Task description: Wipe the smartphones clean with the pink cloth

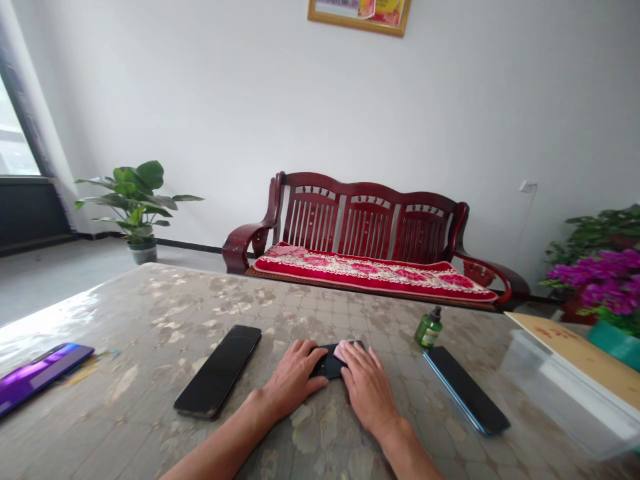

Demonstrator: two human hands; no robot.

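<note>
A dark, flat phone lies crosswise on the table in front of me, partly covered by both hands. My left hand grips its left end, with the thumb along the near edge and the fingers over the far side. Under the fingers of my right hand is a small pink cloth, pressed on the right part of the phone. To the left rests a larger black phone. On the right are a phone with a blue edge and a green spray bottle.
A shiny purple phone lies at the table's left edge. At the right stand a clear plastic box with a tan folder on top and purple flowers. Beyond the patterned table is a red wooden bench.
</note>
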